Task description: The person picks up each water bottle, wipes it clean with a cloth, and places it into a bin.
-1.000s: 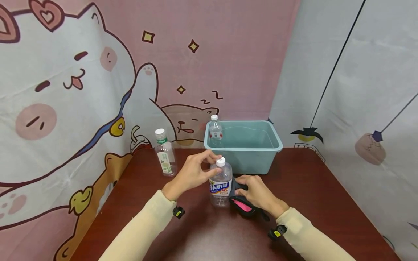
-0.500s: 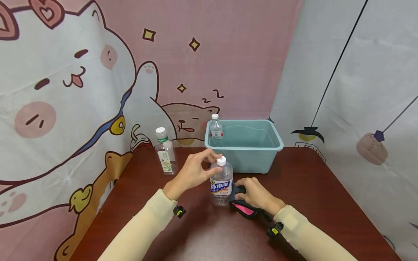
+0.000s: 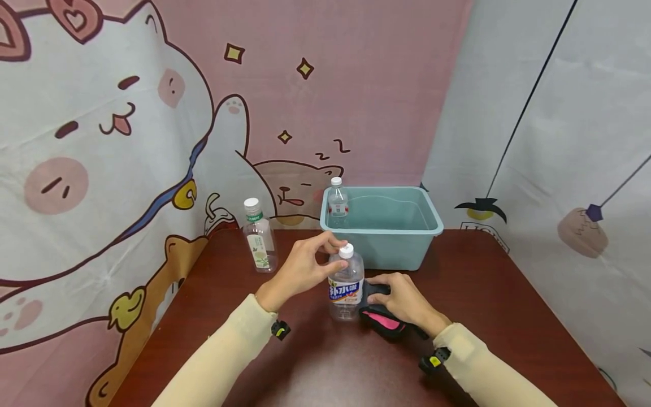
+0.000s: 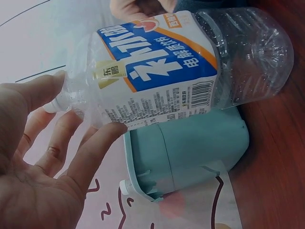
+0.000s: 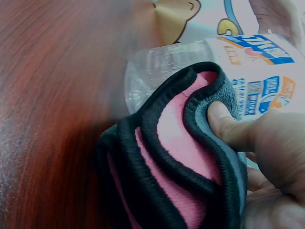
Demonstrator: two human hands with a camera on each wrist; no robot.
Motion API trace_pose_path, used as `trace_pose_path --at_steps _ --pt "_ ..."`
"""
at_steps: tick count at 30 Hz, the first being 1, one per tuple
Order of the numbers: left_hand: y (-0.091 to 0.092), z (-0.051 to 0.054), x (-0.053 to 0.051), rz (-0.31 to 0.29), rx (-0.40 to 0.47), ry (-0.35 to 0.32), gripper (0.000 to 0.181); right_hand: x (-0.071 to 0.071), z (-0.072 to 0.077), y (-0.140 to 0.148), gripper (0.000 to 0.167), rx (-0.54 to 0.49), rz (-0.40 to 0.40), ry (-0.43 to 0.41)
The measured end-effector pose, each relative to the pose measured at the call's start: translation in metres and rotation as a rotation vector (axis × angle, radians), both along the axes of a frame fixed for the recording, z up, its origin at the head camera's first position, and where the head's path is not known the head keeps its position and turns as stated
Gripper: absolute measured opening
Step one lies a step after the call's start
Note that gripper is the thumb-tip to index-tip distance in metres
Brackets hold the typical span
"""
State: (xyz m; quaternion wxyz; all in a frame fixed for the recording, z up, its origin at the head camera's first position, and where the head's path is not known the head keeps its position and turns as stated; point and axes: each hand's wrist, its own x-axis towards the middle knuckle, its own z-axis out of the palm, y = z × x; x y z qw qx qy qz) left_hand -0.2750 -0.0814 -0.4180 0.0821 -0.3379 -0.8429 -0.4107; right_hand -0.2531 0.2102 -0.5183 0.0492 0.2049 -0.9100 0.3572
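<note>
A clear plastic bottle with a white cap and a blue-and-white label stands upright on the table in the head view. Thumb and fingers of my left hand hold it around the cap and neck; the left wrist view also shows this hand at the bottle's top. My right hand grips a folded cloth, grey and pink with black edging, against the bottle's right side. In the right wrist view, the thumb presses on the cloth beside the bottle's lower half. The fingers behind the cloth are partly hidden.
Behind the bottle stands a light blue plastic bin. Inside its left end is a small capped bottle. Another clear bottle, with a green-and-white label, stands at the back left of the dark red table. A patterned curtain hangs behind.
My right hand and the cloth shift slightly left along the bottle's side, then back right. My left hand and the bottle stay nearly in place.
</note>
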Motion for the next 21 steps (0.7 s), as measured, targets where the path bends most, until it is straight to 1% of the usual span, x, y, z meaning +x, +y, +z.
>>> trace_pose_path --at_steps 5,9,16,21 --pt "0.001 0.001 0.000 0.000 -0.008 0.007 0.030 0.001 0.010 0.003 0.041 -0.050 -0.042 0.038" --pt "0.001 0.000 0.000 0.007 -0.010 0.011 0.031 0.003 0.025 0.002 0.041 -0.122 -0.054 0.099" --pt "0.000 -0.002 0.000 0.005 -0.009 0.008 0.030 0.005 0.053 0.000 0.043 -0.239 -0.064 0.165" --pt "0.000 -0.002 0.000 0.003 -0.012 0.018 0.030 0.006 0.066 -0.008 0.042 -0.312 -0.047 0.201"
